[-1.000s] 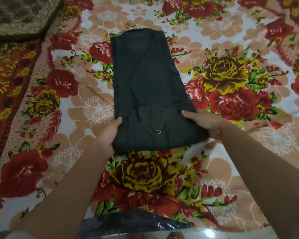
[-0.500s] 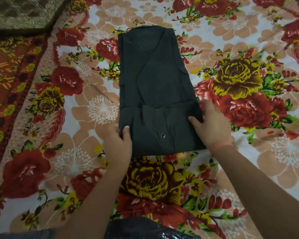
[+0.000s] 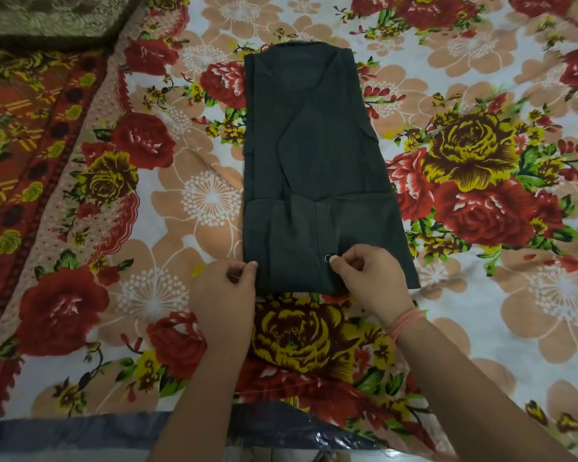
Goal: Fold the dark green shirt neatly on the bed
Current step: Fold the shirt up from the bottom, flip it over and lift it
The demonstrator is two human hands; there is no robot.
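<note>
The dark green shirt (image 3: 314, 155) lies flat on the floral bed sheet (image 3: 481, 295), folded into a long narrow strip with its collar at the far end. Its near end is turned up into a band, and a small metal snap shows on that band. My left hand (image 3: 226, 295) pinches the near left corner of the shirt. My right hand (image 3: 369, 278) sits on the near edge toward the right, fingers curled and pinching the cloth beside the snap. A thin orange band circles my right wrist.
A dark patterned cushion or blanket (image 3: 47, 18) lies at the far left corner. A red and yellow bordered cloth (image 3: 24, 155) runs down the left side. The bed's near edge shows a shiny dark blue cover (image 3: 80, 435).
Both hands have shifted from the shirt's sides to its near edge. The right hand moved left onto the cloth beside the snap, and the left hand now pinches the near left corner.
</note>
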